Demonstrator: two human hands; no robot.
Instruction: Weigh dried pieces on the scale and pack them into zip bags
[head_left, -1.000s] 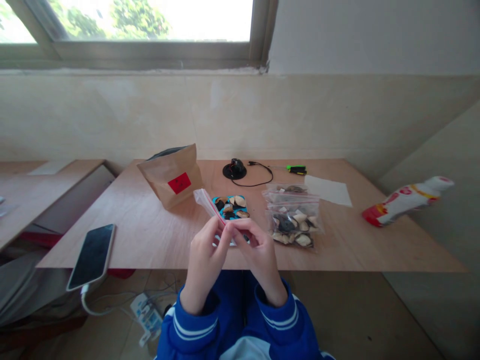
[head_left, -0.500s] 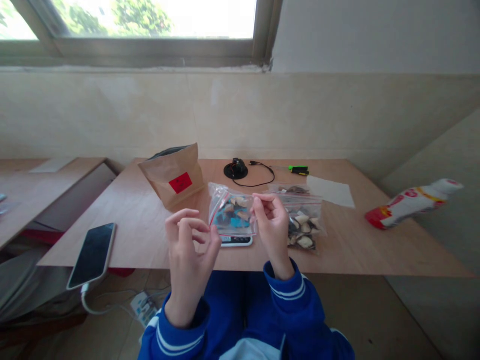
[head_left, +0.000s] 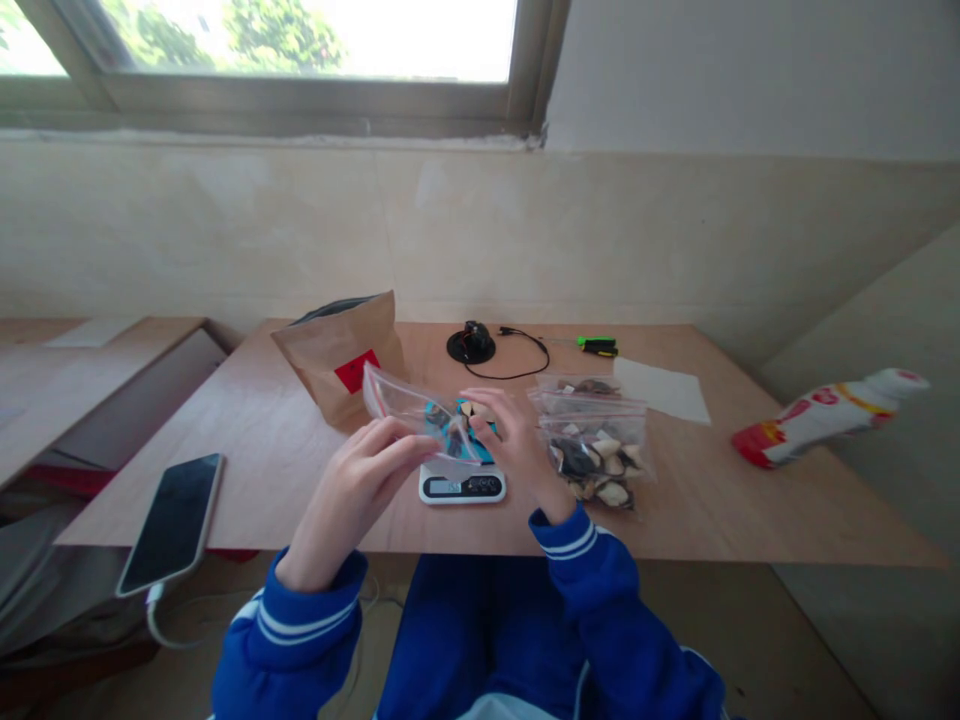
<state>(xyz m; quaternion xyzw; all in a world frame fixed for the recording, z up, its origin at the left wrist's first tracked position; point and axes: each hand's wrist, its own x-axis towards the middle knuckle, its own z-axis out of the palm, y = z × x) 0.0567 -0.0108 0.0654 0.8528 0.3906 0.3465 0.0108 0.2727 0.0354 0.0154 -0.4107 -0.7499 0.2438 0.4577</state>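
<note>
My left hand pinches the near edge of an empty clear zip bag and holds it up above the table. My right hand reaches over a small white kitchen scale, its fingers curled over the blue tray of dried pieces that sits on the scale. Whether the fingers grip a piece is hidden. Right of that hand lie filled zip bags of dried pieces.
A brown paper bag with a red label stands behind the left hand. A phone on a cable lies at the table's left front edge. At the back are a black round gadget with cord, a green screwdriver and white paper. A red-white bottle lies far right.
The zip bag passed from my right hand to my left hand, which now holds it up to the left. My right hand dropped onto the tray on the scale.
</note>
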